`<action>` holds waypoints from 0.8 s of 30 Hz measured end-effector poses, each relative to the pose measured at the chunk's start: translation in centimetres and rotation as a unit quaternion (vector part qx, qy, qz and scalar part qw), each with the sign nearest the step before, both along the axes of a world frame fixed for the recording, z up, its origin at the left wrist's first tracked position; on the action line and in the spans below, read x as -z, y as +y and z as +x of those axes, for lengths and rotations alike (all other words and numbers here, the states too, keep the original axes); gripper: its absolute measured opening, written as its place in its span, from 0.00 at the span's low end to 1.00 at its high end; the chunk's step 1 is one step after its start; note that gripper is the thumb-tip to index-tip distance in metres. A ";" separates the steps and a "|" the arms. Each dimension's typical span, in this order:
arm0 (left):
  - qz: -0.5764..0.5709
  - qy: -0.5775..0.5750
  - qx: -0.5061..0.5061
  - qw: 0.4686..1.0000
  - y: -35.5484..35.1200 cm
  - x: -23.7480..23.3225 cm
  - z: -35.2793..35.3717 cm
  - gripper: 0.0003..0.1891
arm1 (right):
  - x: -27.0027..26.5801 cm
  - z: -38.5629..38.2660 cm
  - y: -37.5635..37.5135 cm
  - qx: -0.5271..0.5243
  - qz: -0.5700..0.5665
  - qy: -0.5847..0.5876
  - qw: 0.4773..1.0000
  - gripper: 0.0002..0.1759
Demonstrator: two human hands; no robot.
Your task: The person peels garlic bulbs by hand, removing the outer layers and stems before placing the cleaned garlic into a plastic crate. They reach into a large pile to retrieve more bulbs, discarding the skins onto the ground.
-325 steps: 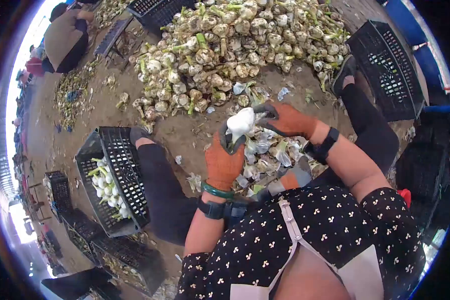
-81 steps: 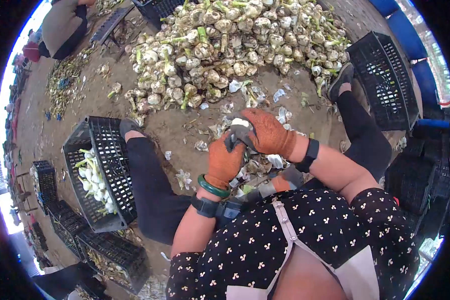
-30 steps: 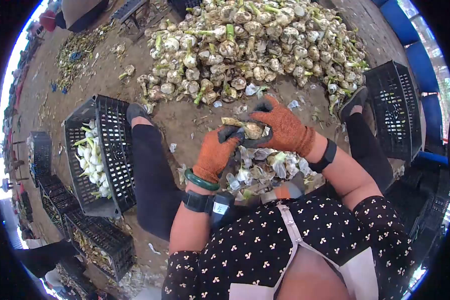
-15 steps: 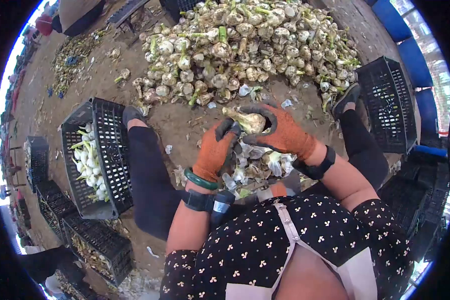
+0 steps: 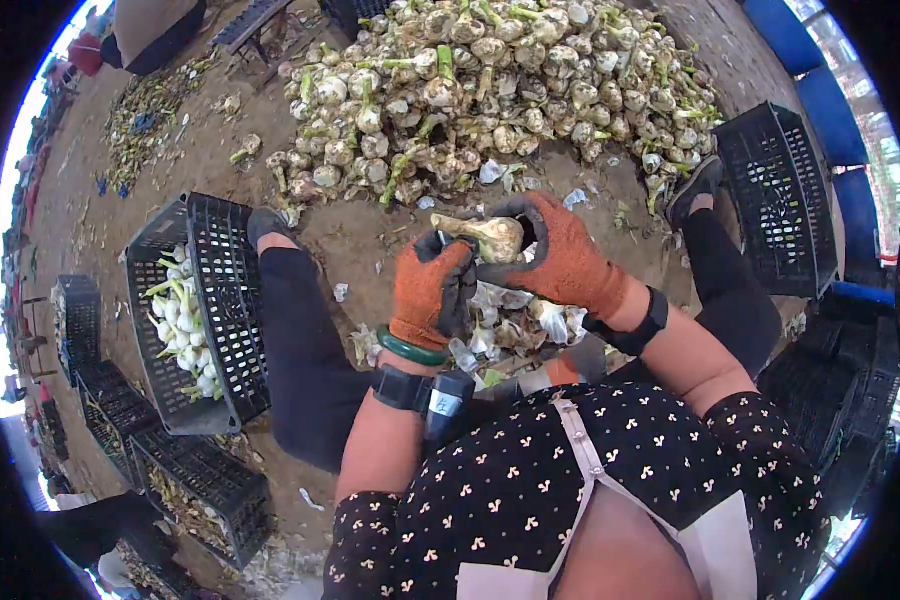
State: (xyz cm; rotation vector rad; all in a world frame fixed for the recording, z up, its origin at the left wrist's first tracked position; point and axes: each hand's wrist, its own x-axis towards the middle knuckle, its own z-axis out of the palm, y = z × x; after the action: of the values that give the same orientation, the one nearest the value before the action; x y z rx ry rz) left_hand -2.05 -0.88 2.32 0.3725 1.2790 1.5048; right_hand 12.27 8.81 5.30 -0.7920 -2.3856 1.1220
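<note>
Head view looks down on a person who sits on the earth floor with both legs spread. The right hand, in an orange glove, holds a garlic bulb in front of the body, above the floor and between the knees. Its fingers are curled closely around the round part of the bulb. The left hand, in the same kind of glove, stands upright beside it. Its fingers are bent and narrow, and the dark tips press on the stalk end of the bulb. If a small tool is also in this hand, I cannot tell. Both wrists are raised and the elbows stay near the body.

The bulb in the hands has its brown, dirty skin on, so I judge the cleaning of this one is only at the start. Some work is already done: white, clean bulbs lie in the black crate by the left leg, and many loose skins lie on the floor under the hands. Much more is left, I think: the big heap of garlic ahead is full of dirty bulbs with green stalks, and the second crate by the right foot looks almost without content.
</note>
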 end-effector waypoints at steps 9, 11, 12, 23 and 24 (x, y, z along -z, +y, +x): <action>-0.022 -0.048 -0.018 0.998 -0.2 -0.4 -0.2 0.05 | -0.5 -0.3 -0.6 0.023 0.112 -0.013 0.993 0.33; -0.007 -0.048 0.006 0.999 -0.6 0.2 -0.9 0.08 | 0.5 -0.2 0.1 0.001 -0.005 -0.005 1.000 0.32; 0.010 -0.048 0.031 0.998 -0.7 0.4 -1.1 0.10 | 0.8 -0.1 0.4 -0.022 -0.120 0.003 0.993 0.32; 0.035 0.460 -0.138 0.876 0.9 0.9 1.7 0.08 | 2.9 -2.5 -1.4 0.147 -0.624 0.220 0.736 0.25; 0.051 0.508 -0.125 0.851 0.9 0.5 2.2 0.09 | 3.2 -2.4 -2.0 0.102 -0.469 0.212 0.851 0.24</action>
State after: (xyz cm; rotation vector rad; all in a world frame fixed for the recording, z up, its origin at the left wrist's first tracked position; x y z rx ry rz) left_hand 0.13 -0.02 1.86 1.2277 2.1239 1.6375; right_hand 9.83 6.82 2.10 -0.9047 -1.2675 2.1174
